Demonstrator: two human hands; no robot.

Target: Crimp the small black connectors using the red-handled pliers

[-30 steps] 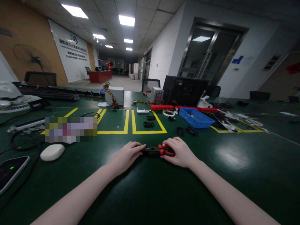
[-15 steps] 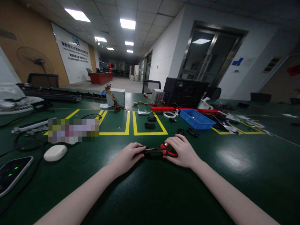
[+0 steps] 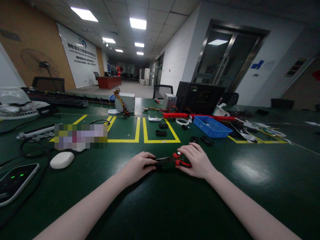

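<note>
My right hand [image 3: 197, 160] is closed round the red-and-black handles of a pair of long-nose pliers [image 3: 170, 159], whose jaws point left. At the tips of those jaws, my left hand [image 3: 140, 166] pinches a small black part [image 3: 158, 165]; most of it is hidden by the fingers, so I cannot make out its kind. Both hands are low over the green table [image 3: 160, 203]. Just beyond the right hand lie two black pieces, one of them a dark elongated piece [image 3: 207, 140].
A blue bin [image 3: 212, 128] stands right of centre, in front of red strips [image 3: 175, 115]. Black pieces [image 3: 161, 133] lie inside a yellow-taped rectangle. Further back are a power supply [image 3: 128, 103] and a black case [image 3: 197, 98]. At left are a white rounded case [image 3: 62, 160], a phone-like device [image 3: 17, 181] and cables.
The whole view has shifted slightly, with the scene moving a little to the right. Both hands keep their hold, and the pliers stay at the black part.
</note>
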